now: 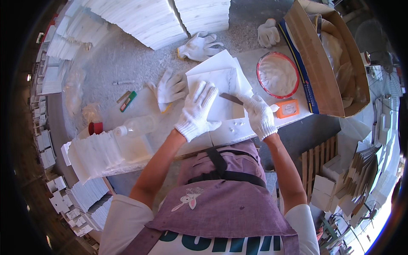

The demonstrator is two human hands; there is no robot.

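Observation:
My left hand [196, 111], in a white knit glove, lies flat with fingers spread on a white marble tile [221, 85] on the work surface. My right hand [259, 114], also gloved, grips a thin dark flat tool [230, 98] whose blade rests on the same tile, just right of my left fingers. The tile sits on top of other white tiles [214, 63]. A few small white bits [236, 124] lie on the slab edge near my right wrist.
Spare white gloves [170, 89], [199, 46], [267, 33] lie around. A red-rimmed bowl of white paste [277, 74], an orange box [287, 108], a cardboard box [327, 59], a clear bottle [138, 126], a green cutter [128, 101] and tile stacks [144, 19], [100, 155] surround the tile.

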